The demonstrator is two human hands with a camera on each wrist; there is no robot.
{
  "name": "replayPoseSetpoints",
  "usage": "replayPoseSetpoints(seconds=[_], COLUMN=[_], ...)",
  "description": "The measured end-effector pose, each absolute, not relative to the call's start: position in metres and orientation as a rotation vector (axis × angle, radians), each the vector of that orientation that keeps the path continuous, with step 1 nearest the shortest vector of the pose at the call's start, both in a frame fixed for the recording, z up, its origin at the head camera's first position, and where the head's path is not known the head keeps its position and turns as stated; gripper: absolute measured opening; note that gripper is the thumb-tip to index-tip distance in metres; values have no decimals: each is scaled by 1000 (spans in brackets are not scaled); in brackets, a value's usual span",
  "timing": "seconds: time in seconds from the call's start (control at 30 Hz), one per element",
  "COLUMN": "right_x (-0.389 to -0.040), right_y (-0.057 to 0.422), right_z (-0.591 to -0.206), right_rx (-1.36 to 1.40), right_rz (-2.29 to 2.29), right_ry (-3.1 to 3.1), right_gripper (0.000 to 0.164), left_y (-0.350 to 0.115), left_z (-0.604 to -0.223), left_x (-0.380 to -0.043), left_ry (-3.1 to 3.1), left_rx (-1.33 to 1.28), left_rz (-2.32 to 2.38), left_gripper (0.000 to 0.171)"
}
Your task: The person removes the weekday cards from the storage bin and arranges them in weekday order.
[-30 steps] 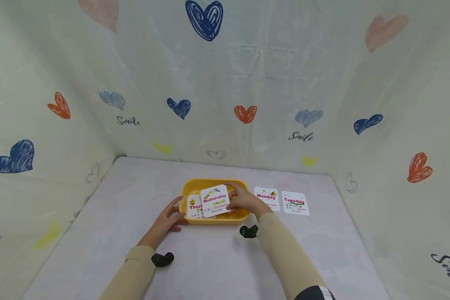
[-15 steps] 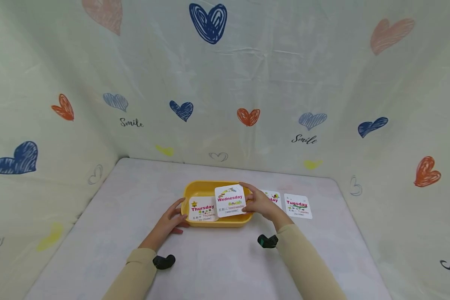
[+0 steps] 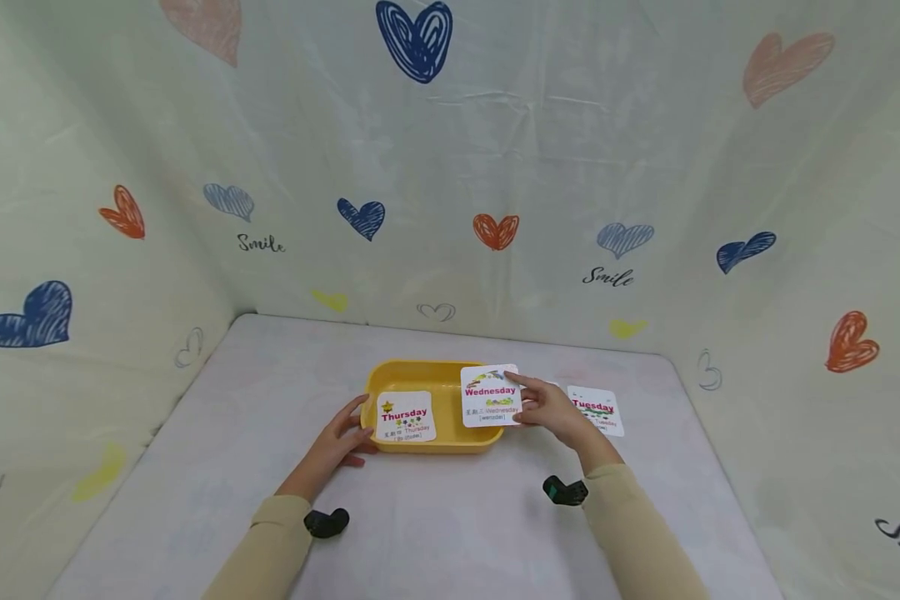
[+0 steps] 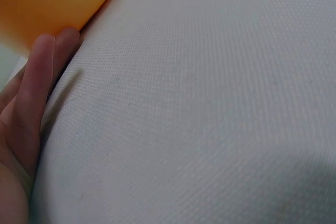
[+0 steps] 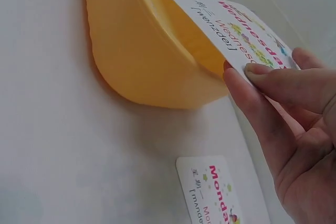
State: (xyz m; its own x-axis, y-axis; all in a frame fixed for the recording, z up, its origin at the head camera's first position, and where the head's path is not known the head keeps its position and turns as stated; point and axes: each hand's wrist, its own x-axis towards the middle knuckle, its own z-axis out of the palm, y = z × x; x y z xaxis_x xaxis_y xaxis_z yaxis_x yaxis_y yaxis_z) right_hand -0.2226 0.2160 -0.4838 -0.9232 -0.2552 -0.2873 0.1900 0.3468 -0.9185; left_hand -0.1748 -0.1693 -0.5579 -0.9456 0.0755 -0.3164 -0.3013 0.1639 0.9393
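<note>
My right hand (image 3: 558, 414) pinches a white Wednesday card (image 3: 491, 396) by its right edge. The right wrist view shows the thumb on the card's face and fingers behind it. This card is raised over the right end of a yellow tray (image 3: 450, 448). My left hand (image 3: 337, 437) rests against the tray's left end; in the left wrist view, straight fingers (image 4: 37, 72) touch its outer wall. Inside the tray, a Thursday card (image 3: 407, 417) lies at the left.
Right of the tray lie a Monday card (image 5: 210, 192), mostly hidden by my right hand in the head view, and a Tuesday card (image 3: 600, 408). A pale curtain (image 3: 555, 183) with printed hearts rises behind and beside the white table (image 3: 435, 525).
My right hand has carried the Wednesday card rightward from over the tray's middle to its right end. The Thursday card has come fully into view. My left hand stays at the tray.
</note>
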Motion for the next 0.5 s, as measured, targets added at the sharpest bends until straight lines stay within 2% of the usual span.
replayPoseSetpoints(seconds=[0.17,0.5], right_x=[-218,-205], right_y=[227,260], right_z=[-485,-489], right_rx=[-33,-105], right_rz=[-1563,-1747], right_ry=[2288,2240], right_gripper=[61,60], left_y=[-169,-168], left_z=[-558,-556], left_x=[-175,-174], left_ry=[2154,2149], left_rx=[-228,-251], left_rz=[1848,1843], left_gripper=[69,69])
